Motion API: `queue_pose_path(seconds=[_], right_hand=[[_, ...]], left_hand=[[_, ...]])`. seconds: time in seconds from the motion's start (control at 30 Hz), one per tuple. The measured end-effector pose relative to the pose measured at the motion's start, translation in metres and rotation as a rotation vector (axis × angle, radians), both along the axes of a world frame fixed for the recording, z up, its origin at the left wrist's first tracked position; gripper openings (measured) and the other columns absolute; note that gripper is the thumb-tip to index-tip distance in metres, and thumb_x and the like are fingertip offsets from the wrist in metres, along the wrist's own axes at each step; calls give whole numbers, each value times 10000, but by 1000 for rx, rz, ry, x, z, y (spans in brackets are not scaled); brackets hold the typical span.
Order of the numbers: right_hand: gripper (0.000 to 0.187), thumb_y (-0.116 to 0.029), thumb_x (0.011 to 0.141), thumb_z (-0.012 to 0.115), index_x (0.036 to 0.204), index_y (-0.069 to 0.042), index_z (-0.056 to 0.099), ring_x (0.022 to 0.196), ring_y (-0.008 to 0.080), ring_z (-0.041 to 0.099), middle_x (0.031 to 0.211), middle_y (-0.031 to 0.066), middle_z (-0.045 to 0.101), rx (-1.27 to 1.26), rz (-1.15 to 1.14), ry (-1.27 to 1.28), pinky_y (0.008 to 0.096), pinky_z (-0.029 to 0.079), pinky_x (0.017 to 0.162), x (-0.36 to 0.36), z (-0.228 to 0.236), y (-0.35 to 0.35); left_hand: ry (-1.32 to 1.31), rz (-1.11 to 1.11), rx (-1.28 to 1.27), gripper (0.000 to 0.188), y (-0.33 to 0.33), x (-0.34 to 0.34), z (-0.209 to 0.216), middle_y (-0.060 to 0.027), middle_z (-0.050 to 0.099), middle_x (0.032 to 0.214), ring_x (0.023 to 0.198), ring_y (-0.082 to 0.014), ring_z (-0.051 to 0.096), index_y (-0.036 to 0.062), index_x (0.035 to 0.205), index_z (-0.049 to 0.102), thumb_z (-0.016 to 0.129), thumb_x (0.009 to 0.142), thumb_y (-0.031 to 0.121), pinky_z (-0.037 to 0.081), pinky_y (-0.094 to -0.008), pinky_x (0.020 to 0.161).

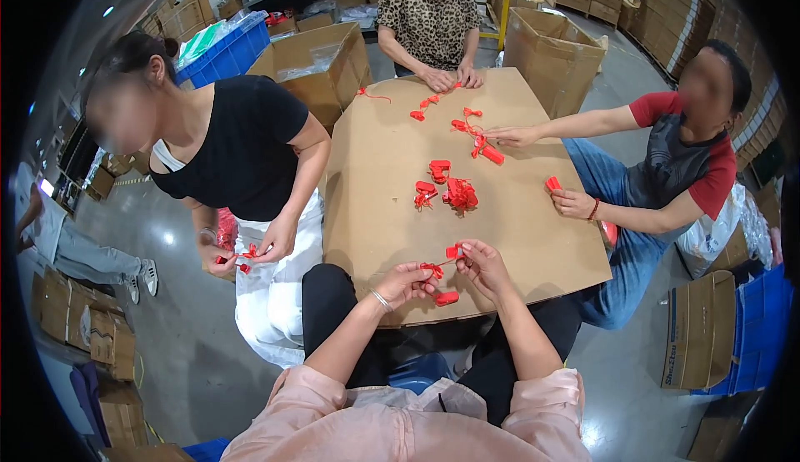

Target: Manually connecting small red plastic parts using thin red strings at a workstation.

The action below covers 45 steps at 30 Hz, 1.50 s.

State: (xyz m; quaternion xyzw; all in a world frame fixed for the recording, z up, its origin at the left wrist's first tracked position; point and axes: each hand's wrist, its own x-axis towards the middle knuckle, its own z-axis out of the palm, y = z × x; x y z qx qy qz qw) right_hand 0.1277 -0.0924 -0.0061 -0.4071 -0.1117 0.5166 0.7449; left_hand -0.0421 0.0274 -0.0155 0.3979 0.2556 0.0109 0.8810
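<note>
Near the front edge of the cardboard tabletop [375,212], my two hands are close together. My left hand [403,284] is closed, pinching a red knotted cord [432,270]. A thin strand seems to run across from it to my right hand [487,270]. That hand is closed too, with a small red block-shaped piece [453,252] at its fingertips. Just below them, another red block [447,299] lies on the cardboard. Farther in, a pile of red pieces and cords [459,195] sits mid-table.
A person in black [242,149] on the left holds red pieces. Another in a red-sleeved shirt [679,158] on the right reaches over red pieces [487,149]. A third in leopard print [429,12] works opposite. Cardboard boxes [550,54] and a blue crate [223,49] stand around.
</note>
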Motion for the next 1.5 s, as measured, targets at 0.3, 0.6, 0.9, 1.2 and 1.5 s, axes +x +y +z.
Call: queue_pose_path(seconds=[0.3,0.6,0.9,1.2,1.5], right_hand=[[163,-113,869,512,898,18,604,676,87,538,813,38,576,-6,40,-1151,216,446,613,-1,7,-2],[152,-41,816,564,947,17,612,750,109,575,830,64,574,-14,-120,-715,220,471,655,-17,-12,8],[151,-32,798,584,941,10,613,714,71,564,806,22,577,-36,29,-451,198,467,609,-16,-14,9],[291,-177,622,717,811,-2,581,685,265,581,753,119,585,-269,503,-1472,316,454,604,-25,-30,-11],[175,-135,748,670,815,3,587,555,68,535,694,22,583,-312,143,-556,189,416,487,-4,-10,3]], left_hand=[[-82,120,-15,107,-7,6,12,-36,602,752,610,-94,568,60,905,564,562,836,141,454,-204,524],[33,384,263,146,-20,33,-4,-59,615,804,621,-90,559,33,921,556,577,816,132,459,-219,530],[12,234,635,172,-6,35,9,-13,589,743,596,-54,529,10,932,584,604,798,117,427,-190,513],[62,356,709,142,10,23,14,7,600,702,580,-32,530,37,897,612,614,804,145,398,-159,491],[144,-105,701,161,13,0,28,9,577,638,504,-34,486,22,832,598,610,808,180,395,-186,449]])
